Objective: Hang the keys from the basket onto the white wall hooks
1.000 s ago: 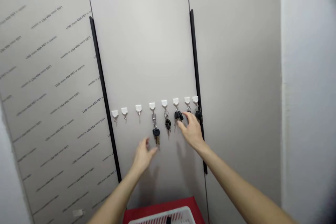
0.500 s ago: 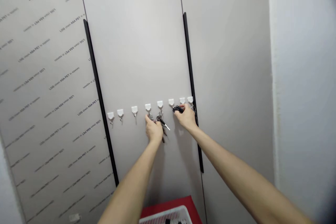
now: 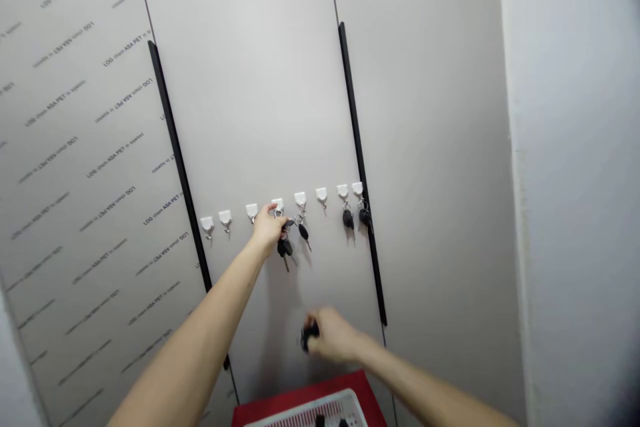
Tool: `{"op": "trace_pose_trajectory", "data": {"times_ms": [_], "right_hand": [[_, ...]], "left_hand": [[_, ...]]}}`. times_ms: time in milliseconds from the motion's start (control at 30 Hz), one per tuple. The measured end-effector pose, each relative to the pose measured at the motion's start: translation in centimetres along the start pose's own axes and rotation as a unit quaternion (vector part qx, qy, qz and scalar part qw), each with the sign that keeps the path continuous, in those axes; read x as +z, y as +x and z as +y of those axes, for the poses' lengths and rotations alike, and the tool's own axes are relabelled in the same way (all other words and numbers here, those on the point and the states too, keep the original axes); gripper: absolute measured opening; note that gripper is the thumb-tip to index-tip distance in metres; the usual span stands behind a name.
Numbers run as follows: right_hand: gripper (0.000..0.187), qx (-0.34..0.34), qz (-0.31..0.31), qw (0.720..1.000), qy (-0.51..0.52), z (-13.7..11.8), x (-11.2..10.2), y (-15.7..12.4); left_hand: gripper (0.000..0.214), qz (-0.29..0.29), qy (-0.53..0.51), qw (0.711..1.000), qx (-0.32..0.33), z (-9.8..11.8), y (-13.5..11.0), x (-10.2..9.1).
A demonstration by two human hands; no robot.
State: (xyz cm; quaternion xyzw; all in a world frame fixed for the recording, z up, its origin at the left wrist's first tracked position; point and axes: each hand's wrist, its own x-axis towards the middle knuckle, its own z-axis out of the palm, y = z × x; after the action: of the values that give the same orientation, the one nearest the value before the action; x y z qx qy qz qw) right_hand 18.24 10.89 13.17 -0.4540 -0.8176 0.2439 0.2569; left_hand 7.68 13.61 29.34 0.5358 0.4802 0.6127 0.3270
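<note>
My left hand is closed at the fourth white hook, its fingers on a bunch of keys with black heads that hangs there. Beside it, a black-headed key hangs by its ring from the fifth hook. My right hand, slightly blurred, is low in front of the door, above the white basket. It grips a black car key between thumb and fingers. More black keys hang on the two rightmost hooks.
A row of white adhesive hooks crosses the pale cabinet door. Long black handles run along the door edges. The basket, with dark items inside, rests on a red surface. A white wall stands to the right.
My right hand has come down from the sixth hook with the black car key, and that hook now hangs bare. My left hand has shifted slightly left and up at the fourth hook.
</note>
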Motion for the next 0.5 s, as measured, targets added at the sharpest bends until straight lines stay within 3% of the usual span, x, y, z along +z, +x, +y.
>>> {"op": "trace_pose_trajectory", "data": {"times_ms": [67, 133, 200, 233, 300, 333, 400, 500], "right_hand": [[0.024, 0.051, -0.033, 0.998, -0.020, 3.0, 4.1, -1.7], [0.023, 0.062, -0.045, 0.997, -0.022, 4.7, 5.4, -2.5], [0.022, 0.032, 0.012, 0.999, 0.012, 4.7, 3.4, -1.9], [0.022, 0.009, 0.070, 0.997, 0.044, 4.0, 1.6, -1.2], [0.023, -0.029, 0.246, 0.963, 0.110, 1.8, -2.8, 0.9], [0.026, -0.047, 0.301, 0.941, 0.150, 0.4, -4.8, 2.1], [0.035, -0.074, 0.333, 0.914, 0.219, -2.2, -7.5, 4.4], [0.039, -0.077, 0.292, 0.918, 0.259, -4.7, -8.3, 7.0]], "left_hand": [[0.041, -0.016, -0.031, 0.999, -0.025, 0.4, 0.0, -0.1], [0.038, -0.036, -0.069, 0.996, -0.052, 0.7, 0.0, -0.1], [0.035, -0.050, -0.097, 0.992, -0.065, 0.7, 0.0, -0.1], [0.034, -0.053, -0.104, 0.991, -0.065, 0.6, 0.0, 0.0], [0.033, -0.056, -0.106, 0.991, -0.058, 0.3, 0.0, 0.1], [0.033, -0.058, -0.105, 0.991, -0.054, 0.0, 0.0, 0.2], [0.034, -0.067, -0.097, 0.992, -0.047, -0.5, 0.0, 0.3], [0.035, -0.066, -0.071, 0.995, -0.037, -0.9, 0.2, 0.1]]}}
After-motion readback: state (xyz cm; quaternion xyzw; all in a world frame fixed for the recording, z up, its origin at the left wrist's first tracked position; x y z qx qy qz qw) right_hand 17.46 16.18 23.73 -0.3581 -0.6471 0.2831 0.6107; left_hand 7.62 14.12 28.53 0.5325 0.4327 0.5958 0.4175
